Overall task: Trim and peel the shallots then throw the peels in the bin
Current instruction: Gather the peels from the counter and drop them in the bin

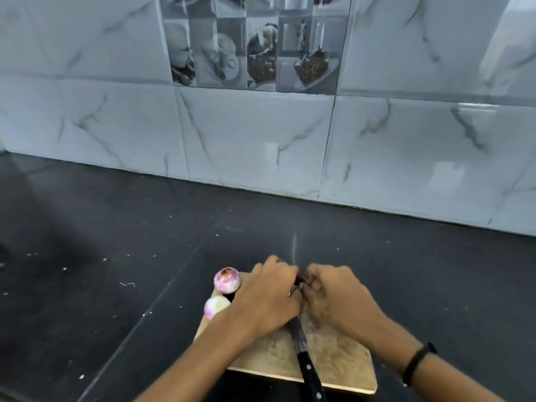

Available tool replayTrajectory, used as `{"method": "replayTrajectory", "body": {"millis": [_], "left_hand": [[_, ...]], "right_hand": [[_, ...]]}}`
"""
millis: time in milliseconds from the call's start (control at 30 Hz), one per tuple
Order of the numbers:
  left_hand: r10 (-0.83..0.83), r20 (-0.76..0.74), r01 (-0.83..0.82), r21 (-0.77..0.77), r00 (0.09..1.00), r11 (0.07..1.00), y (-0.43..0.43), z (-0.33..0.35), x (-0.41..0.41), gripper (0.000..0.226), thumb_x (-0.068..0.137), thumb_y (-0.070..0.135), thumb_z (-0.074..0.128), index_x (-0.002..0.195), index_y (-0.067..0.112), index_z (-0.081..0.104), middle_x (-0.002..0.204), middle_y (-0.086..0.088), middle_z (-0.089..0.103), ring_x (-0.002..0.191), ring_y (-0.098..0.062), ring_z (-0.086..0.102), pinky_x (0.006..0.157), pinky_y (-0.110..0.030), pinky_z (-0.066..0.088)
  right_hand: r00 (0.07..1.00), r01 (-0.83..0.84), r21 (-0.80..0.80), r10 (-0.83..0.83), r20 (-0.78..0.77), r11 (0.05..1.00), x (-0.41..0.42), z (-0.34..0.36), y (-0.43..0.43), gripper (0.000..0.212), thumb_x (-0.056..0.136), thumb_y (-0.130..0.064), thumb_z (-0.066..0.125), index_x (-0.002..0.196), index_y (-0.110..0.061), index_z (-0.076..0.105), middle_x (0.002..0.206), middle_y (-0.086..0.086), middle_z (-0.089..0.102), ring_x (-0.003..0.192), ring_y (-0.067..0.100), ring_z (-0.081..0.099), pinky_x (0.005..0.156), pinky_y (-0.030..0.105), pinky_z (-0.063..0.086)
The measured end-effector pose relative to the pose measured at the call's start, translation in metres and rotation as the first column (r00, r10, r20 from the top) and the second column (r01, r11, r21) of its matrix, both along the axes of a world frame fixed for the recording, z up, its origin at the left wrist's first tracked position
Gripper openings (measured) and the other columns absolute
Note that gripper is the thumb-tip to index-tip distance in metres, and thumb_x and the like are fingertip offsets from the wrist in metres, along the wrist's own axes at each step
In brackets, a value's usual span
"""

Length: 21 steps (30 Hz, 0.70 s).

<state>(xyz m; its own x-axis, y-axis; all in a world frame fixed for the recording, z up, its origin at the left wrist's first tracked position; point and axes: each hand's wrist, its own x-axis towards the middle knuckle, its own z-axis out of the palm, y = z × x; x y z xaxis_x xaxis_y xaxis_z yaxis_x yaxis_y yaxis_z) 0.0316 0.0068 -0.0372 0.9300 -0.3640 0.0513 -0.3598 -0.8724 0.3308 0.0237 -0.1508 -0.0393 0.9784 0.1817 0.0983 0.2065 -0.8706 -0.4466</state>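
Both hands were bunched together over the far end of the cutting board (pixel 333 358). The left hand (pixel 266 297) was curled down, knuckles up, and the right hand (pixel 336 300) was tucked right against it, fingers pinched in toward the gap between them. Something small and dark sat in that gap, probably a shallot or its skin, but the fingers hid it, so I couldn't tell which hand really had it or how tightly either was closed.

Just under the left hand's heel lay the knife (pixel 304 355), blade running beneath the palm and black handle pointing back toward the person, off the board's near edge. Neither hand was gripping it.

Just left of the left hand sat two peeled shallots, the farther shallot (pixel 226 280) cut end up and the nearer shallot (pixel 215 306) right beside the wrist, both at the board's left edge. Everything rested on a dark surface (pixel 116 242) dotted with pale flecks. No bin in sight.

My guess is this was the peeling step on another shallot. Next would call for pulling the loose skin clear, then gathering the peels for a bin somewhere out of view.
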Motion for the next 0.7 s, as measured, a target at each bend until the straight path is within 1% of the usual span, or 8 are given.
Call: {"method": "replayTrajectory", "body": {"millis": [100, 167, 233, 367, 467, 533, 600, 700], "left_hand": [[0.046, -0.092, -0.05, -0.043, 0.995, 0.998, -0.002, 0.004, -0.012, 0.016, 0.088, 0.029, 0.043, 0.095, 0.021, 0.056, 0.103, 0.001, 0.06, 0.11, -0.019, 0.051, 0.09, -0.044, 0.047], [0.086, -0.096, -0.088, -0.02, 0.992, 0.996, -0.006, 0.009, -0.023, 0.015, 0.088, 0.028, 0.045, 0.096, 0.022, 0.056, 0.101, -0.001, 0.061, 0.103, -0.021, 0.056, 0.085, -0.045, 0.048], [0.112, -0.099, -0.115, -0.022, 0.989, 0.993, -0.009, 0.014, -0.029, 0.017, 0.089, 0.025, 0.05, 0.101, 0.021, 0.06, 0.102, -0.002, 0.065, 0.1, -0.022, 0.06, 0.082, -0.043, 0.049], [0.13, -0.13, -0.142, -0.087, 0.983, 0.986, -0.007, 0.02, -0.035, 0.022, 0.086, 0.024, 0.05, 0.102, 0.016, 0.064, 0.094, -0.002, 0.067, 0.088, -0.025, 0.064, 0.081, -0.045, 0.052], [0.162, -0.108, -0.179, -0.165, 0.981, 0.97, -0.004, 0.023, -0.037, 0.022, 0.091, 0.016, 0.054, 0.108, 0.015, 0.068, 0.1, -0.002, 0.071, 0.097, -0.023, 0.062, 0.088, -0.043, 0.05], [0.213, -0.083, -0.226, -0.234, 0.974, 0.946, 0.002, 0.023, -0.039, 0.024, 0.093, 0.013, 0.054, 0.11, 0.016, 0.07, 0.105, 0.001, 0.072, 0.102, -0.019, 0.06, 0.091, -0.036, 0.048], [0.285, -0.067, -0.292, -0.288, 0.956, 0.912, 0.011, 0.022, -0.041, 0.023, 0.093, 0.018, 0.053, 0.107, 0.023, 0.071, 0.104, 0.009, 0.072, 0.104, -0.014, 0.06, 0.091, -0.037, 0.049], [0.401, -0.011, -0.379, -0.353, 0.916, 0.855, 0.031, 0.018, -0.043, 0.021, 0.091, 0.021, 0.055, 0.101, 0.03, 0.07, 0.098, 0.013, 0.069, 0.1, -0.01, 0.059, 0.087, -0.036, 0.051]], "right_hand": [[0.995, -0.032, 0.07, 0.038, -0.091, 0.997, -0.007, -0.001, 0.001, 0.018, 0.088, -0.023, 0.057, 0.074, -0.015, 0.05, 0.069, -0.001, 0.063, 0.067, 0.024, 0.062, 0.067, 0.045, 0.054], [0.992, -0.042, 0.083, 0.051, -0.114, 0.996, -0.015, 0.003, -0.001, 0.021, 0.089, -0.017, 0.056, 0.071, -0.017, 0.046, 0.067, -0.004, 0.058, 0.064, 0.019, 0.058, 0.069, 0.046, 0.052], [0.989, -0.046, 0.135, 0.064, -0.133, 0.99, -0.02, 0.005, -0.004, 0.026, 0.09, -0.02, 0.057, 0.068, -0.023, 0.044, 0.068, -0.008, 0.055, 0.064, 0.013, 0.055, 0.068, 0.042, 0.052], [0.974, -0.027, 0.263, 0.085, -0.211, 0.965, -0.026, 0.007, -0.003, 0.016, 0.091, -0.028, 0.06, 0.077, -0.022, 0.064, 0.076, -0.004, 0.069, 0.074, 0.016, 0.067, 0.071, 0.043, 0.058], [0.961, -0.008, 0.253, 0.077, -0.266, 0.967, -0.027, 0.002, 0.001, 0.019, 0.09, -0.024, 0.061, 0.071, -0.023, 0.058, 0.072, -0.005, 0.066, 0.068, 0.015, 0.064, 0.065, 0.041, 0.057], [0.958, 0.034, 0.218, 0.03, -0.284, 0.975, -0.034, -0.002, 0.004, 0.017, 0.088, -0.032, 0.068, 0.079, -0.024, 0.057, 0.083, -0.003, 0.065, 0.076, 0.018, 0.063, 0.063, 0.038, 0.053], [0.964, 0.04, 0.137, -0.002, -0.265, 0.99, -0.044, -0.007, 0.006, 0.028, 0.087, -0.044, 0.072, 0.096, -0.022, 0.057, 0.097, -0.002, 0.06, 0.087, 0.019, 0.059, 0.063, 0.031, 0.046], [0.964, 0.059, 0.145, -0.019, -0.267, 0.988, -0.058, -0.01, 0.009, 0.049, 0.083, -0.049, 0.077, 0.115, -0.02, 0.053, 0.112, -0.004, 0.053, 0.101, 0.018, 0.056, 0.077, 0.032, 0.05]]}}
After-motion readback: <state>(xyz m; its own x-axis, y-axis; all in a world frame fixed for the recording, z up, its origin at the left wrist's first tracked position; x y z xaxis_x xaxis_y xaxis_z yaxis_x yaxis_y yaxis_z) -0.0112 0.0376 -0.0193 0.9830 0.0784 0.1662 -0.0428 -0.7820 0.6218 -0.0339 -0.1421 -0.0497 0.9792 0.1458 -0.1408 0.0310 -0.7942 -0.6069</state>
